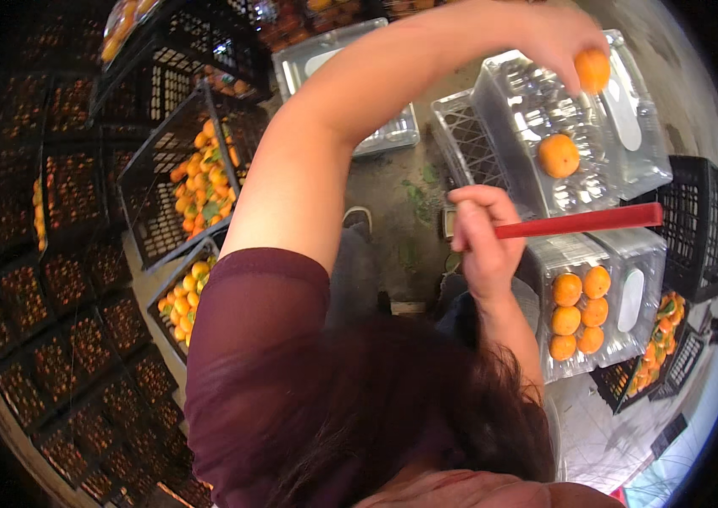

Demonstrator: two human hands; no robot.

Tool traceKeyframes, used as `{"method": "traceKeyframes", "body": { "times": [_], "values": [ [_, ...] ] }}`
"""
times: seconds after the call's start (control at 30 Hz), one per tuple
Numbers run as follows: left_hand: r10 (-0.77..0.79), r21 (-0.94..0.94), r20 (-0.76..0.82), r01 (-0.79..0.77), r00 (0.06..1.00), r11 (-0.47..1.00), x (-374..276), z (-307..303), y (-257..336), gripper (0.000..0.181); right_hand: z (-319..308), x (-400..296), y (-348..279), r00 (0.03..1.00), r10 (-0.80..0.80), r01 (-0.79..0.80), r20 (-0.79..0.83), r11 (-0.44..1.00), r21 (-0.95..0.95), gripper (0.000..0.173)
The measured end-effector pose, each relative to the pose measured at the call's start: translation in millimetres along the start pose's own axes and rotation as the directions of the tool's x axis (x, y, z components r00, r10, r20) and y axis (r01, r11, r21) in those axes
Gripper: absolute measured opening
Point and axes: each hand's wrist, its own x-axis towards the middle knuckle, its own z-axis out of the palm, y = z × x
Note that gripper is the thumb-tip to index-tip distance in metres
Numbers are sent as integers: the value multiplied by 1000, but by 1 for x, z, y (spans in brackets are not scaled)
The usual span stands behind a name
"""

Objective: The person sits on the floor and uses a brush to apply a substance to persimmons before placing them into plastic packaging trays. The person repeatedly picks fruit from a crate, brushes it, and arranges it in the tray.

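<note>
My left hand reaches across to the upper right, its fingers around an orange fruit that looks like a persimmon. It hovers over a clear plastic clamshell tray with moulded cups. One similar fruit sits in that tray. Nearer to me, my right hand grips a long red tool handle. Its other end is hidden in the fist, so I cannot tell the tool. Below the handle, another open clamshell holds several orange fruits in two rows.
Black crates of orange fruit stand to my left, with many more beyond. Clear clamshells stand ahead. A black crate and another fruit crate are at the right. Leaves litter the floor.
</note>
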Motion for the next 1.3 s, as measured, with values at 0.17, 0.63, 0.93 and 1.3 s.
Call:
{"method": "traceKeyframes", "body": {
  "times": [0.17,0.63,0.93,1.3],
  "values": [
    [-372,-163,-234,341,898,926,-144,-87,20,62,-23,-2,-7,995,-10,18,-98,997,74,12],
    [-818,266,-310,870,484,414,-322,59,-31,58,-25,4,-3,992,19,-4,-126,993,117,12],
    [-756,395,-365,826,543,403,-331,74,-48,50,-23,4,-6,976,104,-107,-193,994,-8,13],
    [-253,-58,-69,250,965,967,-88,36,113,48,-23,-13,-8,993,-31,42,118,995,-95,11]
  ]
}}
